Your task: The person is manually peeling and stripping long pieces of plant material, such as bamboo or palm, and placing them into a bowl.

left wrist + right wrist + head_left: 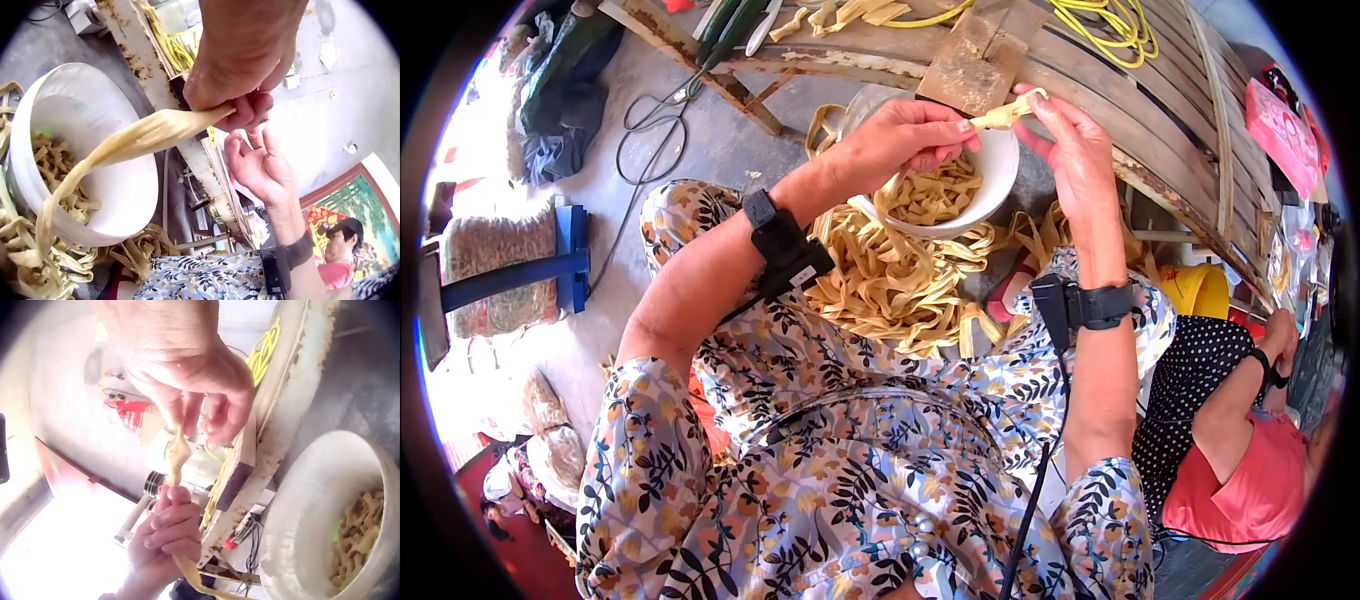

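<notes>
My left hand [905, 140] grips a pale yellow, flat flexible strip [134, 139] between thumb and fingers. Just past that grip the strip bunches into a knot [179, 453]. The thumb and fingertips of my right hand [1082, 155] pinch the short end beyond it, so the knotted part spans the gap between both hands. From the left hand, the long tail droops across a white bucket [998, 185] in the left wrist view. Short knotted pieces [940, 195] lie in the bucket. Below it, a heap of long loose strips [880, 285] spreads between my legs.
Ahead stands a slatted bench [1170, 130] with a rusty edge, bearing a wooden block [970, 70], yellow cord [1115, 35] and more yellow pieces [840, 15]. A dark cable [635, 160] lies on the floor at left. Another person in a pink top [1245, 480] sits at right.
</notes>
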A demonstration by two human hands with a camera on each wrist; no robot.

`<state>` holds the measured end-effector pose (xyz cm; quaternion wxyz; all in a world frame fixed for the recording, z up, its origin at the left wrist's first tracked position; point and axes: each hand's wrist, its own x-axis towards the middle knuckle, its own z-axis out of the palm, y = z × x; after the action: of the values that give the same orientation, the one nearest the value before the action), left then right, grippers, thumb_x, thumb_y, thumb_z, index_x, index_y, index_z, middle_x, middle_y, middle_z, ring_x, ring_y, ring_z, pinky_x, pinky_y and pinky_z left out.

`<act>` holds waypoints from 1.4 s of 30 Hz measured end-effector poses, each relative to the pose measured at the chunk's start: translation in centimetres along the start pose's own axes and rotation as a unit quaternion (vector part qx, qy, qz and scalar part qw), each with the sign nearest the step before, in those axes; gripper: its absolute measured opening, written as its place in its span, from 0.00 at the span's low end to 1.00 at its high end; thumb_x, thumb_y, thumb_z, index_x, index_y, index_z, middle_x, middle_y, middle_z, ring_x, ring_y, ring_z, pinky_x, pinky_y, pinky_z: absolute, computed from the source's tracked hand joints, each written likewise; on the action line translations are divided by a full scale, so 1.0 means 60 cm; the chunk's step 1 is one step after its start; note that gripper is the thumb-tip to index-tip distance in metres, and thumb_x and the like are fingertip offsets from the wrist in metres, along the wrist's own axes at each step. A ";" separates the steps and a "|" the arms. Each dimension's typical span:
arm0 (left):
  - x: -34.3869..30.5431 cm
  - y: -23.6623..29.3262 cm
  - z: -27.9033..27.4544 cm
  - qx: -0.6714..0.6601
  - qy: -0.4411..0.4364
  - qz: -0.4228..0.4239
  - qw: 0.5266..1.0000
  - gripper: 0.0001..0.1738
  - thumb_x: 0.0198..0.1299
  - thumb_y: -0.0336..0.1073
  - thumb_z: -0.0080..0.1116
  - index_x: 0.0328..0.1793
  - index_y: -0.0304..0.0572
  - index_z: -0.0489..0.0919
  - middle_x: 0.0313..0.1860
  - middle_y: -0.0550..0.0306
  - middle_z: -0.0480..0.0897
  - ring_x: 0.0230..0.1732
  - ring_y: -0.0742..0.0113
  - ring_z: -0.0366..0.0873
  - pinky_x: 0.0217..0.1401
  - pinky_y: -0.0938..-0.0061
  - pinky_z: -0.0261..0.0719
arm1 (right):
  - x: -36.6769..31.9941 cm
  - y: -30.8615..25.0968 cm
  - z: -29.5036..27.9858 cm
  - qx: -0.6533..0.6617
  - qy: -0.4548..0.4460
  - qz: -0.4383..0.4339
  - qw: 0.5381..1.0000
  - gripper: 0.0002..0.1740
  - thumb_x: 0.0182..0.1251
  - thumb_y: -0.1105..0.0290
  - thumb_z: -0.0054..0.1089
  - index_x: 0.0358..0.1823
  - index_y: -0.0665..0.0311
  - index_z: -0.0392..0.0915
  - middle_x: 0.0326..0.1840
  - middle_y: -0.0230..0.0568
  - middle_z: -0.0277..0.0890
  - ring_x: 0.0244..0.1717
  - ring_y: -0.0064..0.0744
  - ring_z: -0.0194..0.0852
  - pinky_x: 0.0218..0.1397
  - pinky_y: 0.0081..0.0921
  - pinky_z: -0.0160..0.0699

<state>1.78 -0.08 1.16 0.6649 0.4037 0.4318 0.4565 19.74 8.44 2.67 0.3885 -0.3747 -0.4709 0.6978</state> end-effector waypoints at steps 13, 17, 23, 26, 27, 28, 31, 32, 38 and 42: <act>0.006 0.000 -0.025 -0.120 -0.117 -0.070 0.983 0.15 0.65 0.41 0.44 0.35 0.37 0.74 0.18 0.73 0.64 0.15 0.87 0.52 0.17 0.91 0.51 | -0.011 0.015 0.025 0.011 -0.082 0.050 0.995 0.08 0.54 0.72 0.61 0.33 0.68 0.76 0.20 0.29 0.68 0.17 0.11 0.58 0.17 0.08 0.54; 0.004 0.008 -0.028 0.019 -0.077 -0.049 0.996 0.14 0.64 0.41 0.45 0.36 0.37 0.74 0.20 0.71 0.67 0.19 0.84 0.60 0.23 0.90 0.60 | -0.001 0.015 0.024 0.002 -0.068 0.055 0.996 0.08 0.54 0.71 0.61 0.32 0.68 0.76 0.20 0.30 0.69 0.16 0.12 0.58 0.17 0.09 0.54; 0.007 0.019 -0.041 0.176 0.009 -0.001 0.984 0.11 0.64 0.38 0.45 0.37 0.39 0.75 0.18 0.71 0.64 0.20 0.82 0.61 0.28 0.86 0.65 | 0.030 -0.021 -0.005 -0.032 -0.002 0.006 0.999 0.12 0.58 0.65 0.59 0.31 0.68 0.77 0.19 0.32 0.70 0.17 0.13 0.59 0.17 0.10 0.57; 0.007 0.062 -0.059 -0.056 -0.051 0.027 0.997 0.11 0.64 0.38 0.44 0.36 0.38 0.73 0.15 0.75 0.55 0.15 0.82 0.52 0.23 0.85 0.60 | 0.037 -0.031 0.005 0.041 -0.018 0.004 0.999 0.13 0.59 0.64 0.57 0.31 0.69 0.78 0.19 0.32 0.71 0.17 0.13 0.60 0.17 0.10 0.57; 0.001 0.096 -0.043 -0.075 -0.042 0.051 0.995 0.12 0.64 0.39 0.43 0.36 0.39 0.73 0.14 0.75 0.53 0.15 0.82 0.51 0.21 0.86 0.56 | 0.036 -0.044 0.012 0.067 -0.032 -0.006 0.997 0.13 0.60 0.64 0.57 0.31 0.69 0.77 0.18 0.32 0.70 0.17 0.13 0.59 0.17 0.10 0.56; -0.014 0.143 -0.016 -0.097 -0.032 0.071 0.992 0.13 0.64 0.39 0.42 0.36 0.39 0.74 0.14 0.76 0.52 0.15 0.82 0.49 0.20 0.86 0.52 | 0.030 -0.066 0.022 0.093 -0.045 -0.010 0.995 0.13 0.60 0.64 0.56 0.31 0.69 0.77 0.18 0.31 0.69 0.16 0.13 0.59 0.17 0.10 0.56; -0.047 0.264 0.037 -0.174 -0.275 0.173 0.929 0.15 0.66 0.40 0.37 0.41 0.34 0.68 0.16 0.73 0.58 0.15 0.83 0.54 0.24 0.85 0.64 | -0.023 -0.173 0.056 0.214 -0.169 -0.137 0.952 0.14 0.64 0.63 0.51 0.39 0.70 0.73 0.19 0.30 0.68 0.15 0.11 0.56 0.16 0.09 0.54; -0.046 0.267 0.031 -0.058 -0.201 0.204 0.956 0.14 0.65 0.39 0.40 0.41 0.35 0.70 0.19 0.71 0.62 0.17 0.82 0.57 0.25 0.85 0.65 | -0.035 -0.201 0.067 0.260 -0.213 -0.155 0.929 0.13 0.65 0.65 0.50 0.40 0.69 0.72 0.19 0.29 0.66 0.14 0.10 0.52 0.15 0.07 0.49; 0.072 0.168 -0.085 0.342 0.110 0.216 0.908 0.09 0.57 0.35 0.53 0.39 0.38 0.78 0.22 0.68 0.72 0.23 0.82 0.65 0.24 0.87 0.63 | 0.071 -0.092 0.022 0.026 0.042 -0.174 0.983 0.12 0.61 0.66 0.55 0.36 0.70 0.77 0.22 0.38 0.75 0.17 0.18 0.67 0.19 0.14 0.69; 0.118 0.108 -0.113 0.243 0.171 0.153 0.942 0.09 0.57 0.36 0.55 0.36 0.38 0.79 0.20 0.70 0.69 0.20 0.84 0.60 0.22 0.87 0.58 | 0.111 -0.019 0.018 0.058 0.048 -0.124 0.989 0.10 0.59 0.70 0.57 0.38 0.69 0.76 0.24 0.38 0.76 0.20 0.19 0.70 0.22 0.14 0.72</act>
<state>-4.78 9.32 3.69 0.3847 0.5300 0.5704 0.4957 16.19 14.29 3.00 0.5154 -0.3227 -0.4535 0.6516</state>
